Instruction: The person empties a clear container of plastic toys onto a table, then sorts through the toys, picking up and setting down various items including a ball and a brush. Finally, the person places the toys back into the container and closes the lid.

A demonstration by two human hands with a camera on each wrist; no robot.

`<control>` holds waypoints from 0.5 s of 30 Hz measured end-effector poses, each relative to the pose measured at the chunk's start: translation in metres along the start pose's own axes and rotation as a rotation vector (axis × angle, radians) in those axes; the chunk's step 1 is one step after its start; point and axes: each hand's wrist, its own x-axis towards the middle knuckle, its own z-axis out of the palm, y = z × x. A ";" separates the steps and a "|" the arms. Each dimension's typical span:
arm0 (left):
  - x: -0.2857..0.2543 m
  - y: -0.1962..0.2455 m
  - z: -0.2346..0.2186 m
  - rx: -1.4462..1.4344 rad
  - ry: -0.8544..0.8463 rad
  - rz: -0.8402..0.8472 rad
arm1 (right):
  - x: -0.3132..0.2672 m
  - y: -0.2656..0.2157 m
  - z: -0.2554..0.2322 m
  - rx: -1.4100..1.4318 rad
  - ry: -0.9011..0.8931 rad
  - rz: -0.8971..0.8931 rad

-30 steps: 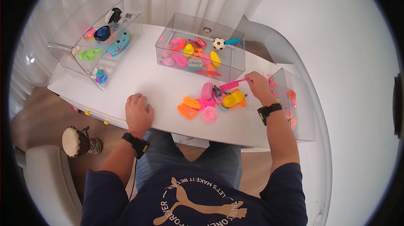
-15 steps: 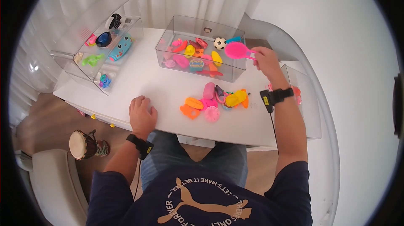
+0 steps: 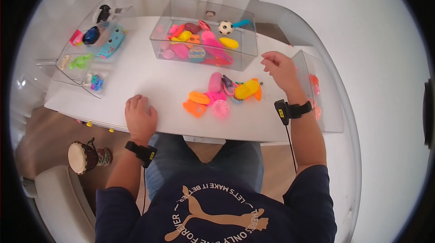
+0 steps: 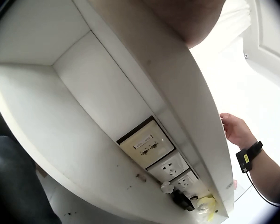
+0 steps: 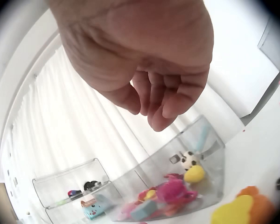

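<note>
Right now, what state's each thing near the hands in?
Right hand: raised, fingers loosely curled, empty
Left hand: resting on white table
Clear rectangular plastic bin: open-topped, toys inside
Bright-pink plastic brush: inside bin
Yellow, pink and orange toy pile: loose, outside bin

The white worktop carries a clear rack at its left end, a clear bin behind a loose toy pile, the left hand resting near the front edge and, at the right end, what seems a clear box.
</note>
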 end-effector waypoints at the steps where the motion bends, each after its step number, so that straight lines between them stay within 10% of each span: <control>1: 0.000 0.002 -0.002 0.008 -0.016 -0.015 | -0.008 0.008 0.000 -0.122 -0.036 -0.020; 15: 0.000 0.002 -0.001 0.012 -0.015 -0.013 | -0.034 0.050 0.040 -0.557 -0.199 -0.453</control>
